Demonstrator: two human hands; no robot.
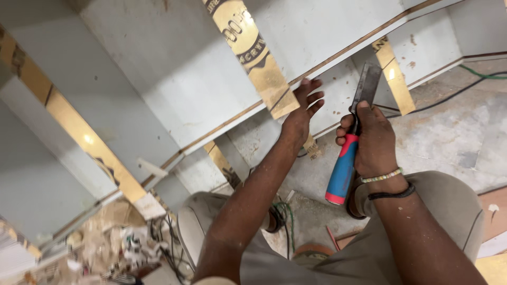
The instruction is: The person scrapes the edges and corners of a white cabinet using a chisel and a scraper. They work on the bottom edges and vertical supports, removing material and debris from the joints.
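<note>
My right hand (372,140) grips a chisel (353,137) by its blue and red handle, the wide metal blade pointing up toward the edge of a white cabinet panel (174,68). My left hand (302,110) reaches up with fingers spread and touches the brown edge of that panel, beside a strip of gold-brown tape (253,53). A beaded bracelet and a dark band sit on my right wrist. Both forearms stretch out over my bent knees in grey trousers.
More white panels with brown tape strips stand at left (79,132) and far right (396,79). A green cable (483,75) and a black cable run over the dusty concrete floor (449,142). Wood scraps, shavings and tangled wires lie at bottom left (132,243).
</note>
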